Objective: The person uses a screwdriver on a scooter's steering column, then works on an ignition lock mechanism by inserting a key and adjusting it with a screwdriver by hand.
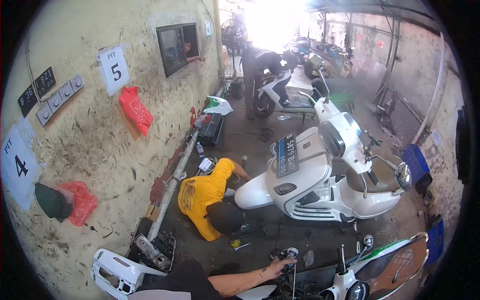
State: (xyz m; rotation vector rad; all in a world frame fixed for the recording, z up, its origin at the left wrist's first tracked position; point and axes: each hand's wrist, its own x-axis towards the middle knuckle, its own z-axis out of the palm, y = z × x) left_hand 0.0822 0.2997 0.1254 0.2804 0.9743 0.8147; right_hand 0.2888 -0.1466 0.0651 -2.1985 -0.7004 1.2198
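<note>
My left hand [280,266] reaches in from the lower edge, its fingers closed round a dark and silver part [290,253] with a rounded top. I cannot make out its kind. A thin pale rod stands just below this hand, beside a partly stripped scooter body [310,276]. Close to its right are the white handlebar cover [345,284] and round headlight [358,290] of a scooter. A small clear plastic bag [308,258] lies on the floor beyond the part. My right hand is out of view.
A person in a yellow shirt [200,197] crouches ahead, by the front wheel of a white scooter [310,180]. White body panels [117,275] and an engine part [152,252] lie at the lower left. A spanner [242,246] rests on the floor. Another person [260,65] bends over a farther scooter.
</note>
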